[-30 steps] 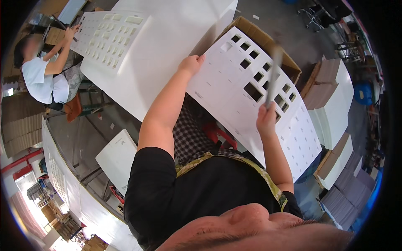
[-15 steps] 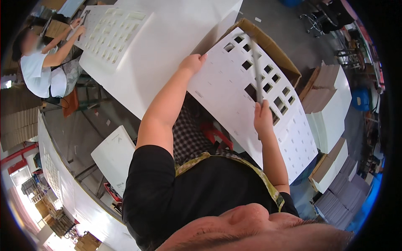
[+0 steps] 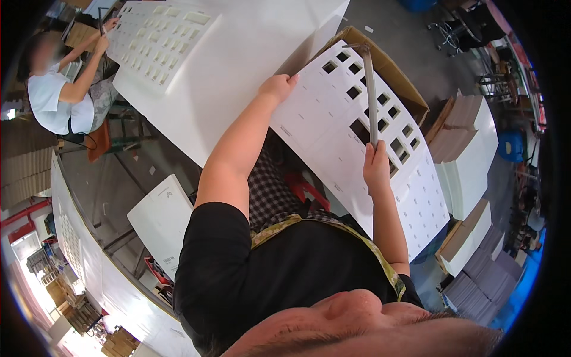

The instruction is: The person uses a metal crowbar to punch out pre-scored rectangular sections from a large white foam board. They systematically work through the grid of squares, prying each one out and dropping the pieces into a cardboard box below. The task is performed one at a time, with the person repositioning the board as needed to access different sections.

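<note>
A large white board [image 3: 312, 125] lies tilted in front of me, its far part over an open cardboard box. Rows of square and oblong holes run along its far right part. My left hand [image 3: 278, 88] grips the board's far left edge, some fingers hidden beneath. In my right hand [image 3: 376, 169] is a long-handled hammer [image 3: 372, 98], fingers wrapped round the near end of its handle. The hammer's head is at the board's far edge, beside the small holes; whether it touches the board I cannot tell.
The cardboard box [image 3: 410, 89] stands under the board's far side. A white table [image 3: 208, 77] is at the left, where a co-worker [image 3: 65, 98] handles another holed board [image 3: 157, 44]. Stacks of white sheets [image 3: 470, 152] stand at right. A white panel [image 3: 159, 217] lies near my left elbow.
The hammer, blurred before, now shows sharply, its head a little farther right. The board and my left hand have shifted slightly. At the left, the co-worker's hands have moved up.
</note>
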### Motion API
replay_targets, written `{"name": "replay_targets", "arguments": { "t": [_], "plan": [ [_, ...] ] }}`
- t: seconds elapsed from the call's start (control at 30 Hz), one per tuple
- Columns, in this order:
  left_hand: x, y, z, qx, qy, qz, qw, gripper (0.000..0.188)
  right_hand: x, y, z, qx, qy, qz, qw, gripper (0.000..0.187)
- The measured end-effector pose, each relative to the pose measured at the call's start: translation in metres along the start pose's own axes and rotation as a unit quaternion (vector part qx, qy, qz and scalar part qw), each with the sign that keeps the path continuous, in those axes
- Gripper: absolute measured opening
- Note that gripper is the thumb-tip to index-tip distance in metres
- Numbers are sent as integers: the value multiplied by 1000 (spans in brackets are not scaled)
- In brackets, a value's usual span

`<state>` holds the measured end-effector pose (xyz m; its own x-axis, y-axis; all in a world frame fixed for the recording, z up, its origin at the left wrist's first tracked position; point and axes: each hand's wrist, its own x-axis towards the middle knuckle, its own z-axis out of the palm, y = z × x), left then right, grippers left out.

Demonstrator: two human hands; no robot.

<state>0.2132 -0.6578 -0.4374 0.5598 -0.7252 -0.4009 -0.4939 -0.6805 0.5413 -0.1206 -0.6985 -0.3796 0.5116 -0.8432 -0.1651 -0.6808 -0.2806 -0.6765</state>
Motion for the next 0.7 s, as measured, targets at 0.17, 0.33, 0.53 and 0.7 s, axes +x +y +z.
{"name": "replay_targets", "arguments": {
  "t": [0.17, 0.33, 0.53, 0.7],
  "plan": [
    [0, -1, 1, -6, 11, 10, 1000, 53, 10, 5, 9, -45, -57, -22, 997, 27],
    [-1, 0, -1, -6, -4, 0, 1000, 53, 8, 6, 10, 3, -23, 18, 1000, 28],
    [-1, 1, -1, 7, 6, 3, 1000, 54, -5, 9, -10, 18, 13, -14, 1000, 21],
    [1, -1, 0, -1, 1, 6, 1000, 55, -32, 27, -16, 0, 37, -25, 999, 18]
  ]
}}
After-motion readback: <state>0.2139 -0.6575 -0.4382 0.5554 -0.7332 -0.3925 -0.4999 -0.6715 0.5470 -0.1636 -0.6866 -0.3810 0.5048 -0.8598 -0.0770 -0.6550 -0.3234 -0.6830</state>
